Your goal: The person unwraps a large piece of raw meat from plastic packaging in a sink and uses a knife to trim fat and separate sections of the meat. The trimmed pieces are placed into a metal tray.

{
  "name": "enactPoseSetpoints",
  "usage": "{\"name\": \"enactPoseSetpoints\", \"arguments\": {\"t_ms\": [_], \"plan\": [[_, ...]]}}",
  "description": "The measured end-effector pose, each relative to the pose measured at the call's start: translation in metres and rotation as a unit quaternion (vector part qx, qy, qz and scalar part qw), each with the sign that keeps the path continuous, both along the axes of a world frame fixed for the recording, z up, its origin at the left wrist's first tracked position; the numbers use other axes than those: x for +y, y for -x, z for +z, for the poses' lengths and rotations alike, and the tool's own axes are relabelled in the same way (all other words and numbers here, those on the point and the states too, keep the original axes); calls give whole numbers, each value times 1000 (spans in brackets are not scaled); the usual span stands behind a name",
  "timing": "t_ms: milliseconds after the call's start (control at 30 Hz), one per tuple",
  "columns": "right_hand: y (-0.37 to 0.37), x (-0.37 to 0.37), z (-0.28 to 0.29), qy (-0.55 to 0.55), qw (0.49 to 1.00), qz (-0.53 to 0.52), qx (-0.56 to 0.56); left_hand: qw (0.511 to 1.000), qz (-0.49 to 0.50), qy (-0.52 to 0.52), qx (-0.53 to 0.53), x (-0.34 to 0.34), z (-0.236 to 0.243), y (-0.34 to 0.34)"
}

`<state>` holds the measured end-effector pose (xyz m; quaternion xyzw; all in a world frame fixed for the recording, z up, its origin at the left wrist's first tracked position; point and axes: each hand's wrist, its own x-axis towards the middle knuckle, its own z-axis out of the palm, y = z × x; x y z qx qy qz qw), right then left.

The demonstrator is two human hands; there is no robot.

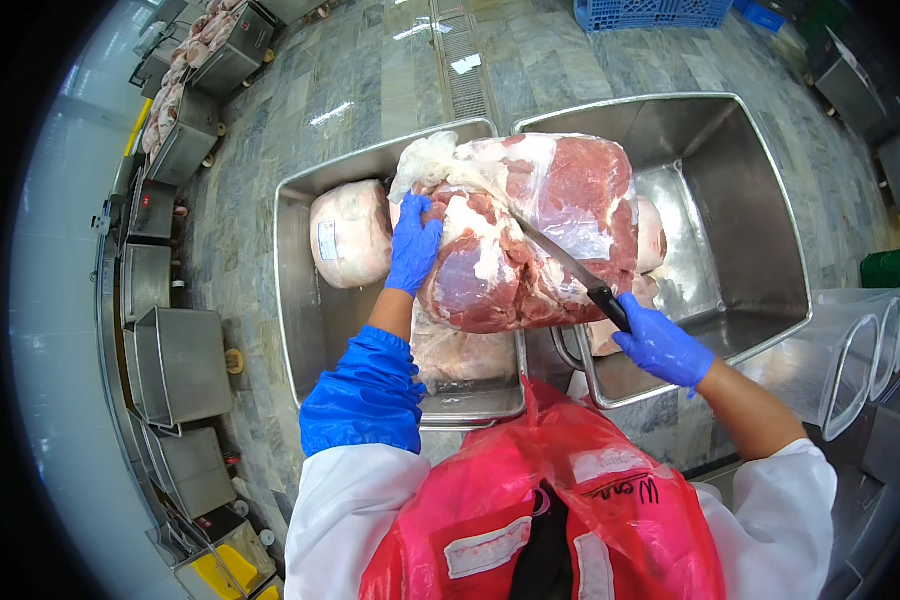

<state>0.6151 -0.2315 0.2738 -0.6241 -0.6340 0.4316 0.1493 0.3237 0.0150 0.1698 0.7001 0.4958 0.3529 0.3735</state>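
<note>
A large block of red meat with white fat (475, 285) lies across the two steel bins, over the gap between them. Whitish plastic film (432, 158) is bunched at its upper left corner, and clear film clings to parts of its surface. My left hand (414, 242), in a blue glove, grips the block's left end. In my right hand (664, 340), also blue-gloved, is the black handle of a long knife (565, 258). Its blade lies along the top of the meat, pointing up and left toward the bunched film; how deep it sits is unclear.
The left steel bin (298, 350) holds a labelled, wrapped pale block (352, 235) and another pale block (462, 352). More meat shows partly in the right bin (755, 200). Clear plastic tubs (840, 375) stand at right, steel carts (182, 365) along the left wall, blue crates (650, 12) beyond.
</note>
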Motion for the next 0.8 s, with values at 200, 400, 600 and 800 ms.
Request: {"name": "enactPoseSetpoints", "arguments": {"t_ms": [200, 400, 600, 800], "plan": [[-20, 20, 36, -34, 988, 58, -141, 999, -30, -36, 15, 2, 7, -5], [-6, 128, 173, 64, 887, 239, -391, 996, -27, -71, 53, -6, 20, -8], [-5, 114, 160, 134, 922, 170, -322, 988, 6, -140, 59, -6, 12, -6], [-14, 40, 69, 73, 991, 74, -81, 992, -2, -112, 64, -8, 17, -8]]}}
